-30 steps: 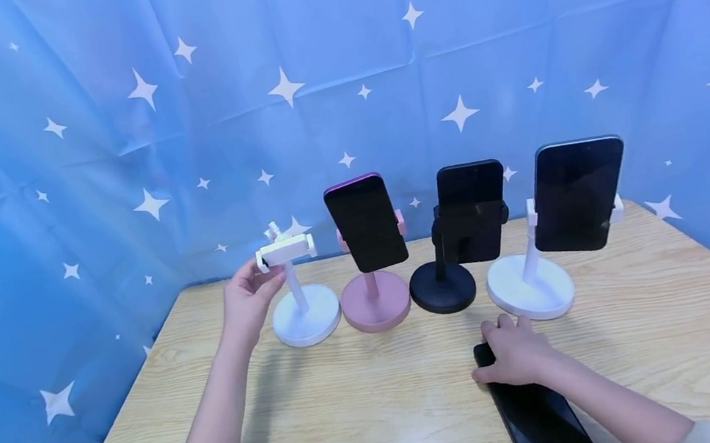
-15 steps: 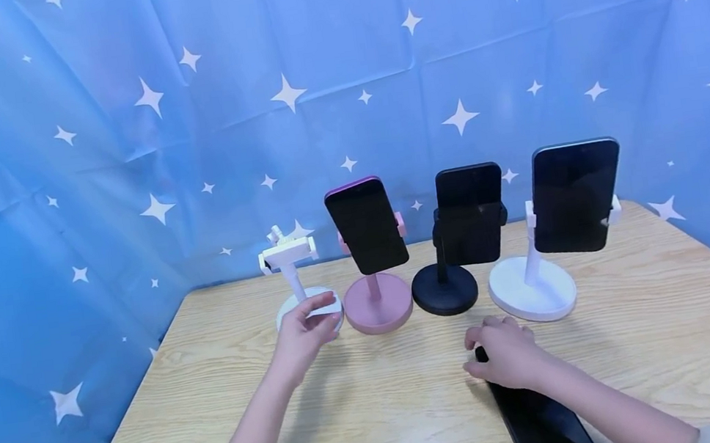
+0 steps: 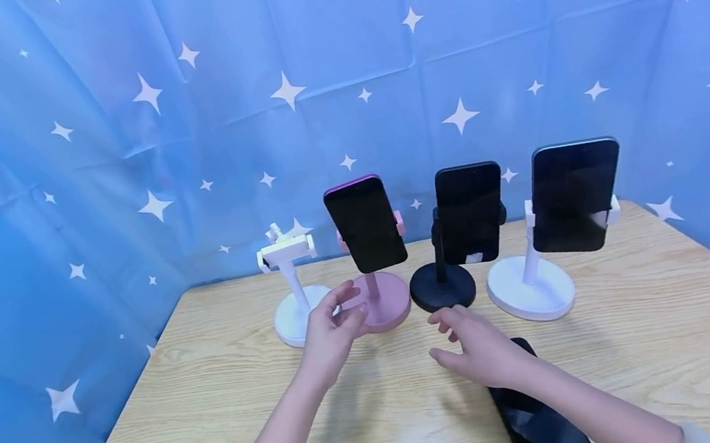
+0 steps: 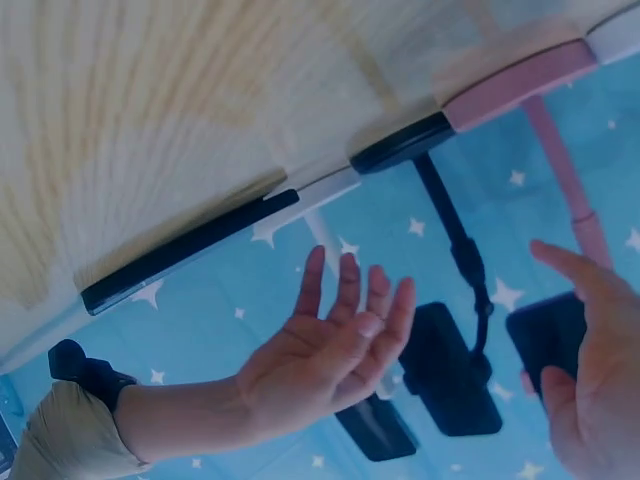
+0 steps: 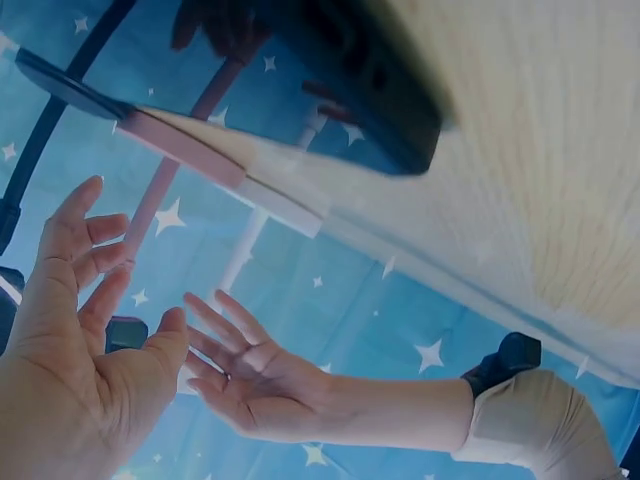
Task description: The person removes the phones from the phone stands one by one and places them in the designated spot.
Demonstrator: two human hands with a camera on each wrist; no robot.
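Head view: both hands hover over the wooden desk [image 3: 645, 363] at lower centre of the frame, palms turned toward each other, neither grasping anything. Left hand [image 3: 331, 331] has its grip released, fingers loosely spread, just in front of the empty white phone stand [image 3: 293, 288] and the pink phone stand [image 3: 378, 300]; whether a fingertip touches the pink base cannot be told. Right hand [image 3: 477, 347] also has a released grip, fingers relaxed, raised just above the far end of a black phone [image 3: 539, 420] that lies flat on the desk at bottom centre-right, partly under the forearm.

Row at centre frame, left to right: empty white stand, pink stand with a dark-screen phone [image 3: 365, 224], black phone stand [image 3: 445, 280] with a phone [image 3: 470, 211], white phone stand [image 3: 529, 285] with a larger phone [image 3: 574, 194]. All stands upright, bases near one another.

Wrist views confirm open palms: right hand [image 4: 330, 365] seen spread, left hand [image 5: 255, 380] seen spread.

Blue star-print cloth [image 3: 113, 96] fills the upper frame behind the desk.
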